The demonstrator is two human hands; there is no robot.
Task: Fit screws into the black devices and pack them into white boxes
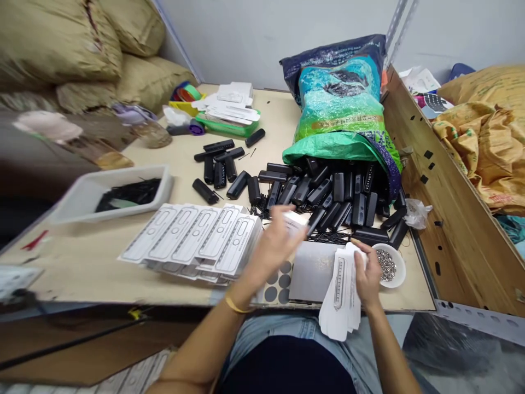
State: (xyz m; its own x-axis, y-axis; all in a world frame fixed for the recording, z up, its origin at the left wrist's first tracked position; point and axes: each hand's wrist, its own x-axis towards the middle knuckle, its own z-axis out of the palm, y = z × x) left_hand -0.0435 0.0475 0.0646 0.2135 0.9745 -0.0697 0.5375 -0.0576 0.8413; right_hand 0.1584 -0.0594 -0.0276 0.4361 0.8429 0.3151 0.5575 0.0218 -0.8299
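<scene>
My right hand [370,273] grips a fanned bundle of white printed cards [339,295] at the table's front edge, beside a white bowl of small metal parts [401,272]. Motion blurs my left hand [275,241], which is closed on a small white piece [294,220], perhaps a folded card. That hand is above the table, between the rows of stacked white printed boxes [235,244] and the heap of black plastic cases [322,194]. Under and between the hands lies a flat grey plate [314,271], with grey round discs [270,294] at its left.
A colourful bag [340,104] spills black cases at the back. A white tray [164,189] holds thin black parts at the left. A green tray [225,127] with white papers stands behind. A wooden board [463,219] borders the table at the right.
</scene>
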